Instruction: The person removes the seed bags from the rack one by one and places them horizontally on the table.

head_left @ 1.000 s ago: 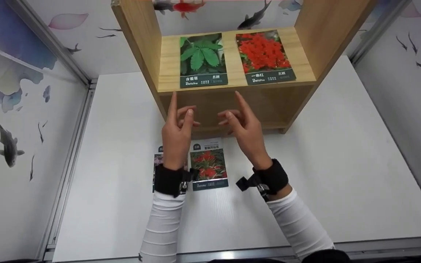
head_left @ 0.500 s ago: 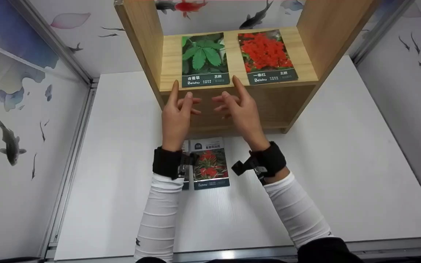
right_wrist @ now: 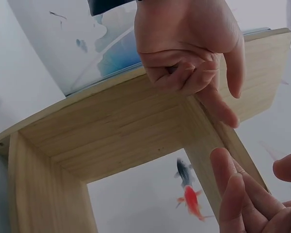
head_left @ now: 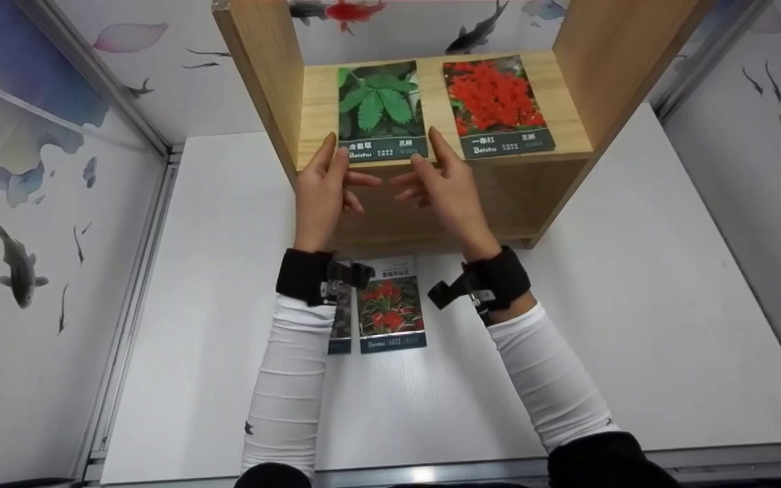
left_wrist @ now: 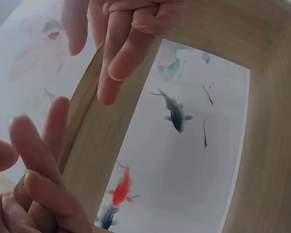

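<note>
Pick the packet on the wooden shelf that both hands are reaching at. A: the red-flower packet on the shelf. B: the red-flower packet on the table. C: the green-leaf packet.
C: the left hand and right hand have fingertips at the near corners of the green-leaf packet on the shelf.

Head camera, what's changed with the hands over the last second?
Both hands rose from in front of the lower opening to the shelf edge. The left hand and right hand now touch the near corners of the green leaf packet. The red flower packet and the packets on the table stayed put.
</note>
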`<state>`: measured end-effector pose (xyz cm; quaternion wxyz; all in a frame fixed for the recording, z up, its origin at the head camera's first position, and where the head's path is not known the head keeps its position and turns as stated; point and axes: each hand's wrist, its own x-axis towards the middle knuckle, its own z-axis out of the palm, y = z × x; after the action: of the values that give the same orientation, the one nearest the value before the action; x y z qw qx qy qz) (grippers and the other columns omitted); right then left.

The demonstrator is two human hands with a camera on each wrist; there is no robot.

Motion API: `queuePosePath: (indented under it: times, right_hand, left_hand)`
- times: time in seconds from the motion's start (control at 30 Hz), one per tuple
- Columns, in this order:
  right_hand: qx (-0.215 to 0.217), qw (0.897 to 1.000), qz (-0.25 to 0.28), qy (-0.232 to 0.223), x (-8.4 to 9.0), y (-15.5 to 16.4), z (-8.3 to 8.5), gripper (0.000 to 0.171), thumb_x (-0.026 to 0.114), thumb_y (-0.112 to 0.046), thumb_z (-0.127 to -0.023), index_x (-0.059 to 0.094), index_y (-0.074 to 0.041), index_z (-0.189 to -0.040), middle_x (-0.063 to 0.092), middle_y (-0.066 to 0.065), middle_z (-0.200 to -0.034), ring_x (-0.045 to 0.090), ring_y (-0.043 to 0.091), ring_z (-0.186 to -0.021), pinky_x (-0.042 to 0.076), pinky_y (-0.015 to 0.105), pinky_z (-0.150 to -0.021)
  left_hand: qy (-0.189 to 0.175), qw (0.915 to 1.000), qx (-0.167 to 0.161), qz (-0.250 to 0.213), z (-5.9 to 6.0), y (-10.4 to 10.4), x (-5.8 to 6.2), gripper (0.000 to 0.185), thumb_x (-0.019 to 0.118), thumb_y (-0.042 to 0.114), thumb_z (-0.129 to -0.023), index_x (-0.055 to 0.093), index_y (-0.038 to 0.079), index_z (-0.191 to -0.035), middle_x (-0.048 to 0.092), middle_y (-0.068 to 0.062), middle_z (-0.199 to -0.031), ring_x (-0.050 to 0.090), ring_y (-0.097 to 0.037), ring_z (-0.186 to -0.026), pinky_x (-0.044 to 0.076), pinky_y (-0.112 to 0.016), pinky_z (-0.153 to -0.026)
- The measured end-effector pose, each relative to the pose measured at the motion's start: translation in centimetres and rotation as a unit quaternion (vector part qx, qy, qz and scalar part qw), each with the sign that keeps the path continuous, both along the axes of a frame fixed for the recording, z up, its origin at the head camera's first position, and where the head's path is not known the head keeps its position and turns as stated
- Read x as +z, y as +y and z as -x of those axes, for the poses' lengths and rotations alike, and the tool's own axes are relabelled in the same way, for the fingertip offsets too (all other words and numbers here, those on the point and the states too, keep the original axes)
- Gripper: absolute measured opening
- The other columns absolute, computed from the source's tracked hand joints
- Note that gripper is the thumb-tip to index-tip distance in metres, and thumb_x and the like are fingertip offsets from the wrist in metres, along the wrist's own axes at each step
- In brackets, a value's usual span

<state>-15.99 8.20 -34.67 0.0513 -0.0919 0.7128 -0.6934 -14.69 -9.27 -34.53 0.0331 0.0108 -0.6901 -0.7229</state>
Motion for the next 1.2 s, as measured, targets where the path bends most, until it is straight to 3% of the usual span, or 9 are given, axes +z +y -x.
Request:
queuePosePath:
  times: [0.33,0.5,0.97,1.2]
  right_hand:
    - [0.007,1.000,-0.013,-0.019,0.5,-0.1,0.3,0.062,0.044,-0.026,-0.095,0.009,-0.013,-0.144,0.066,0.020,-0.084,0.064,0.029,-0.065,0.046,0.030,-0.052]
    - [0.005,1.000,-0.017,-0.024,0.7,-0.3,0.4,0.063,0.045,-0.026,-0.094,0.010,-0.014,-0.144,0.065,0.022,-0.082,0.063,0.031,-0.064,0.041,0.028,-0.049]
    - [-0.027,0.999,0.031,-0.010,0.4,-0.8,0.3,0.058,0.045,-0.019,-0.095,0.015,-0.008,-0.143,0.064,0.024,-0.088,0.063,0.031,-0.065,0.044,0.028,-0.050]
    - [-0.052,0.998,0.044,-0.012,0.2,-1.1,0.1,0.054,0.045,-0.013,-0.094,0.021,-0.005,-0.141,0.065,0.021,-0.091,0.063,0.030,-0.069,0.045,0.028,-0.051]
  left_hand:
    - [-0.007,0.9998,-0.012,0.017,0.1,-0.1,0.2,0.054,0.042,0.028,-0.095,0.021,0.013,-0.143,0.066,-0.018,-0.075,0.044,-0.014,-0.034,0.036,-0.025,-0.037]
    - [0.000,0.9999,-0.011,-0.004,0.1,0.1,0.2,0.054,0.043,0.026,-0.095,0.022,0.011,-0.142,0.065,-0.021,-0.075,0.042,-0.014,-0.033,0.034,-0.024,-0.036]
    - [-0.005,0.9980,0.037,-0.052,0.2,0.6,-0.2,0.045,0.045,0.016,-0.094,0.034,0.008,-0.138,0.066,-0.021,-0.083,0.056,-0.022,-0.045,0.042,-0.024,-0.042]
    - [0.008,0.9983,0.049,-0.031,-0.3,0.5,0.0,0.044,0.044,0.012,-0.095,0.034,0.004,-0.137,0.065,-0.021,-0.089,0.060,-0.020,-0.053,0.038,-0.023,-0.045]
